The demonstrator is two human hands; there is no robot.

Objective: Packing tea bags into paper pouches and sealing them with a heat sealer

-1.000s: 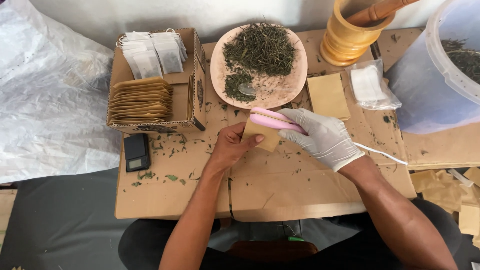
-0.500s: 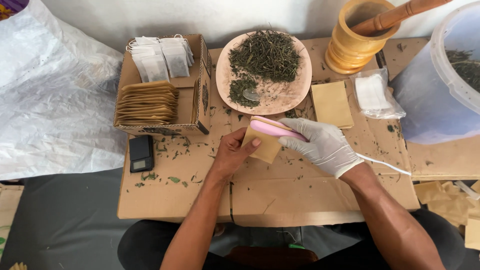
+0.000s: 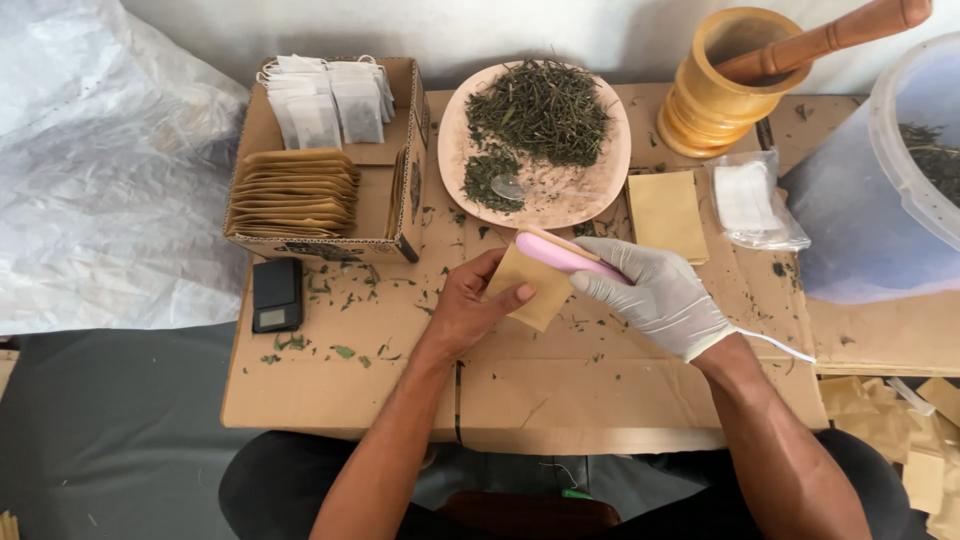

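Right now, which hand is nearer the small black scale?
Left. The left hand holds the brown pouch a short way right of the scale; the gloved right hand, gripping the pink sealer, sits farther right, beyond the pouch.

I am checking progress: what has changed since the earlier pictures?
Little has changed. The left hand still holds the brown sachet, and the gloved right hand still presses the pink sealer on its top edge. The plate, box and scale stayed put.
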